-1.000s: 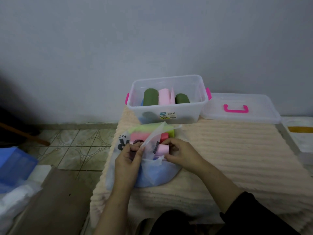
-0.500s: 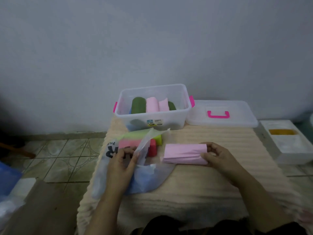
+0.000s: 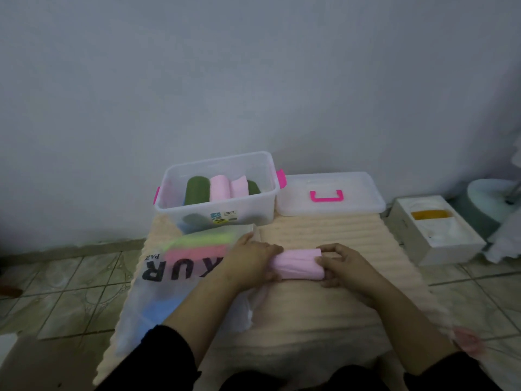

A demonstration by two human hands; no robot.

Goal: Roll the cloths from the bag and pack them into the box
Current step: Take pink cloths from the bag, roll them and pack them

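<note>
— So, from the head camera, which step is this?

— Rolling, I'd say. A pink cloth (image 3: 297, 263) lies crosswise on the ribbed cream mat (image 3: 324, 230), already bunched into a short bundle. The left hand (image 3: 251, 259) is curled over its left end and the right hand (image 3: 342, 263) is closed around its right end, thumb on top, so both have hold of it.

— And the rest of the cloths?

— The bag (image 3: 169, 272) lies flat at the left of the mat, just beside the left hand; green, pink and blue cloths show through the plastic. The box (image 3: 217, 190) stands at the far edge with two green rolls and two pink ones inside.

— What does the next move call for?

— Probably tightening the roll so it doesn't spring loose, then lifting it away over the near wall of the box. The free room in there looks to be at the right end and the near side.

— Any edges to mind?

— The lid (image 3: 329, 197) sits just right of the box, touching it or nearly, so the approach is best from the near side. The mat between hands and box is bare. A white carton (image 3: 435, 230) stands on the floor well off to the right.
</note>
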